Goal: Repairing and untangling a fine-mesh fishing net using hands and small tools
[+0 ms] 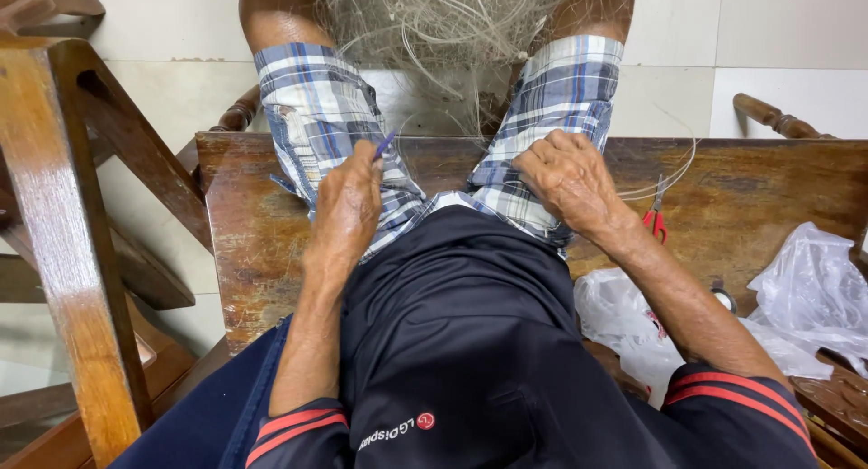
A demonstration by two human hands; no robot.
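Blue plastic is poking out of my left hand [346, 207]: I am pinching a thin netting needle [385, 145] between thumb and fingers, and only its tip is showing, its long axis slanting up and to the right, away from my body, toward the tangle of pale fishing net [443, 26] hanging between my knees. That hand is resting on my left thigh, over the plaid shorts [321, 107]. My right hand [568, 180] is lying knuckles-up on the other thigh with the fingers curled under; I cannot tell whether they are closing on any strand of net. Thin loops of line are trailing from the net past that hand and across the worn wooden bench [244, 234] I am sitting on. Just beyond my right wrist, red-handled scissors [655, 218] are lying on the wood, and nearer my elbow crumpled clear plastic bags [805, 288] are piling up. A wooden chair frame [68, 207] is standing at my left.
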